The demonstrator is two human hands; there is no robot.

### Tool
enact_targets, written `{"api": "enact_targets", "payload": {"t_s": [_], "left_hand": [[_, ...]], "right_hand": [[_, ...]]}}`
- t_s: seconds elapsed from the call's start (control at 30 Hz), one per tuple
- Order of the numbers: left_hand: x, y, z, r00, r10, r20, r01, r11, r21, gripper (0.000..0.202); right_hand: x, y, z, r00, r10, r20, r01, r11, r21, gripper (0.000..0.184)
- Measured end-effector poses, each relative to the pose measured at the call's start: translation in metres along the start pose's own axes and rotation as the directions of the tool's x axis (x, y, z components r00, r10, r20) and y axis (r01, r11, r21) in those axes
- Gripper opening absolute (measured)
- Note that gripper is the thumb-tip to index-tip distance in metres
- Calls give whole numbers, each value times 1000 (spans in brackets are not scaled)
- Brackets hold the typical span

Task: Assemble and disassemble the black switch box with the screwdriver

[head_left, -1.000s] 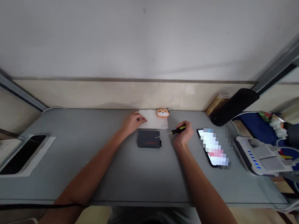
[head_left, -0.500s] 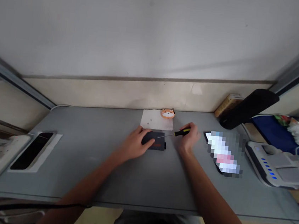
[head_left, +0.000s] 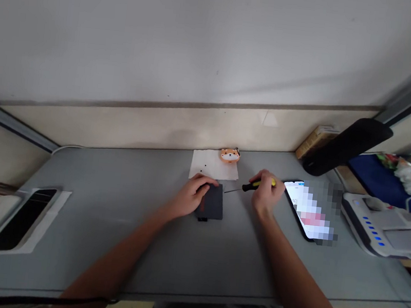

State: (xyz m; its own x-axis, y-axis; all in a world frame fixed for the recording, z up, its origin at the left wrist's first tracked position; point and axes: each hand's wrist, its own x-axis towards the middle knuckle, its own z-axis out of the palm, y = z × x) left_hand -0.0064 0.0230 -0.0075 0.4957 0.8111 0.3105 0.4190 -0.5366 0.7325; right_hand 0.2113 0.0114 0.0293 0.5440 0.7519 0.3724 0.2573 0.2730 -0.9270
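Observation:
A thin dark grey rectangular case (head_left: pixel 214 203) with reddish lettering lies on the grey table. My left hand (head_left: pixel 194 194) grips its upper left side, hiding that corner. A small black connector (head_left: pixel 202 219) juts from the case's near edge. In my right hand (head_left: pixel 268 194) is a screwdriver (head_left: pixel 251 185) with a black and yellow handle. Its thin shaft points left, the tip close by the case's right edge; whether they touch I cannot tell. Just beyond lies white paper (head_left: pixel 205 159) with a few tiny dark specks, perhaps screws, and an orange animal-faced case (head_left: pixel 230 155).
Right of my right hand lies a lit phone (head_left: pixel 300 208), partly pixelated. Farther right are a white multi-slot charger (head_left: pixel 378 221) with blue lights, a black cylinder (head_left: pixel 349 144) and a box (head_left: pixel 315 138). A dark-screened phone (head_left: pixel 24 218) rests on paper at the left.
My left hand has turned the grey case about a quarter turn clockwise; its connector went from the right side to the near edge. The screwdriver has drawn back rightward off the case. The view shifted slightly.

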Motion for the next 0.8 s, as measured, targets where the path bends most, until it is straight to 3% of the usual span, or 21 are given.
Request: {"api": "enact_targets", "payload": {"t_s": [0.27, 0.47, 0.6, 0.8], "left_hand": [[-4, 3, 9, 993, 46, -106, -46, 999, 7, 29], [-4, 12, 7, 956, 184, -228, -174, 983, 63, 20], [-6, 22, 3, 936, 293, -195, -268, 953, 144, 18], [-12, 30, 4, 900, 424, -102, -385, 882, 272, 18]], "right_hand": [[-4, 2, 1, 998, -54, 19, 55, 997, -48, 40], [-2, 0, -1, 998, -62, 18, 62, 998, 1, 39], [0, -5, -3, 986, -66, 155, 53, 995, 85, 39], [-5, -10, 0, 930, -51, 365, 5, 992, 126, 40]]}}
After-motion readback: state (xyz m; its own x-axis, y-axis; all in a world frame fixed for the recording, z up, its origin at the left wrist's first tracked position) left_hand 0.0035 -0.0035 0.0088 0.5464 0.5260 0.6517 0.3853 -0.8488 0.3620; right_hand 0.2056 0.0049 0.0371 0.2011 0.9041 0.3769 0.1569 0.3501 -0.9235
